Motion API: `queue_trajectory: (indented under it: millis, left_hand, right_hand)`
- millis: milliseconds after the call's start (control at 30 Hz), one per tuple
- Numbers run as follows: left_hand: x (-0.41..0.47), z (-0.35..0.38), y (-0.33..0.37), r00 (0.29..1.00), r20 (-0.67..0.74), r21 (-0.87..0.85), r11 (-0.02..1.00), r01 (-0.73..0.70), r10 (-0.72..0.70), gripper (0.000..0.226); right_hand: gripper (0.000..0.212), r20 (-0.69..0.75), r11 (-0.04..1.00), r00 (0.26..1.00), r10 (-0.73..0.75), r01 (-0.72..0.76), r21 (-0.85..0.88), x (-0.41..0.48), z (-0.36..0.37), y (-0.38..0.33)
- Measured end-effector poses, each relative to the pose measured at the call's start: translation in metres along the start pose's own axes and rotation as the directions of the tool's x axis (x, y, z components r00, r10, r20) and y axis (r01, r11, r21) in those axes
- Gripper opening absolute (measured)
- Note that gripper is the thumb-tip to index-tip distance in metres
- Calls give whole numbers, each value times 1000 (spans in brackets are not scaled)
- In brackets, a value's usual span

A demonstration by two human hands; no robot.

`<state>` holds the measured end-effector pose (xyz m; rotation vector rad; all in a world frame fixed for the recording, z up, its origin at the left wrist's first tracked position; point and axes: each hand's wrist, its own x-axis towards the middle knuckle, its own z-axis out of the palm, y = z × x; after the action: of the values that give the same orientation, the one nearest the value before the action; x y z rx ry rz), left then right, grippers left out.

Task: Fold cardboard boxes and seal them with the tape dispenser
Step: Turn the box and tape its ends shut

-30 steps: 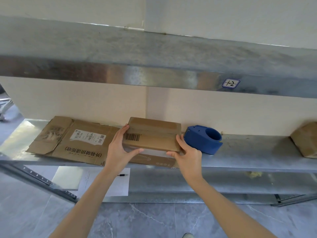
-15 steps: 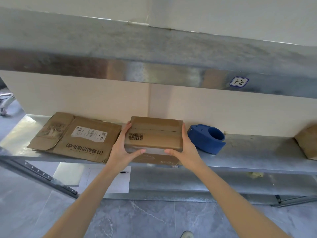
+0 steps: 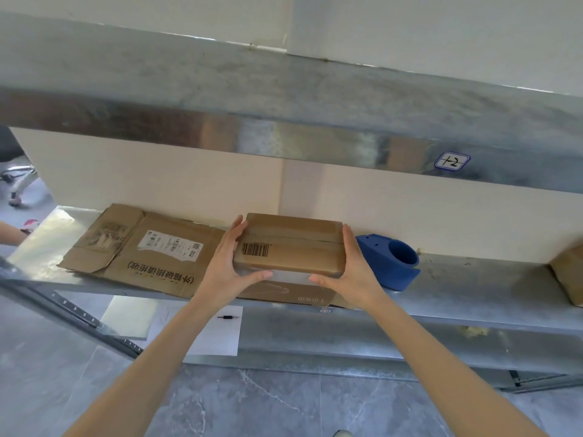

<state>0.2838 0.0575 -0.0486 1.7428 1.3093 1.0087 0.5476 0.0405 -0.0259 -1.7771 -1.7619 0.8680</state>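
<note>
- Shifted right hand point(image 3: 353, 272) from the front corner to cardboard box's point(image 3: 290, 244) 3 o'clock end.
- Gripped from both ends, left hand point(image 3: 227, 263) at 9 o'clock.
- Folded; taping seemingly left, tape dispenser point(image 3: 388, 260) idle at 3 o'clock.

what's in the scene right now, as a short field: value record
held item: small box, top flaps closed, barcode label on top
left hand: grips the box's left end
right hand: grips the box's right end
tape dispenser: blue, on the shelf just right of the box, untouched
flattened cardboard: lies on the shelf left of the box
</note>
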Motion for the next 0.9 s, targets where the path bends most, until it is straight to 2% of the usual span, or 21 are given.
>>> queue_trajectory:
  millis: [133, 333, 500, 633, 733, 833, 900]
  left_hand:
    - [-1, 8, -3, 1000, -4, 26, 999, 27, -27, 107]
    - [-2, 13, -5, 998, -21, -13, 999, 53, -53, 106]
    - [-1, 1, -2, 998, 53, 33, 999, 23, -25, 106]
    - [-5, -19, -1, 996, 67, -66, 995, 70, -65, 109]
    - [-2, -35, -1, 975, 192, -23, 993, 116, -109, 124]
    - [5, -41, 1, 920, 363, 56, 989, 136, -147, 139]
    - [4, -39, 1, 916, 380, 66, 992, 110, -127, 140]
  right_hand:
    - [137, 37, 996, 999, -25, 29, -90, 2, 1, 3]
    - [130, 10, 997, 999, -36, 36, -64, 2, 7, 9]
    - [129, 12, 996, 999, -37, 38, -77, 1, 4, 7]
    - [125, 78, 1000, 997, -20, 20, 3, -4, -4, 9]
    - [121, 110, 999, 994, -25, 20, 50, -7, -14, 12]
    - [119, 107, 998, 993, -40, 34, 61, -12, -18, 13]
    - [118, 82, 996, 994, -69, 65, 60, -15, -17, 12]
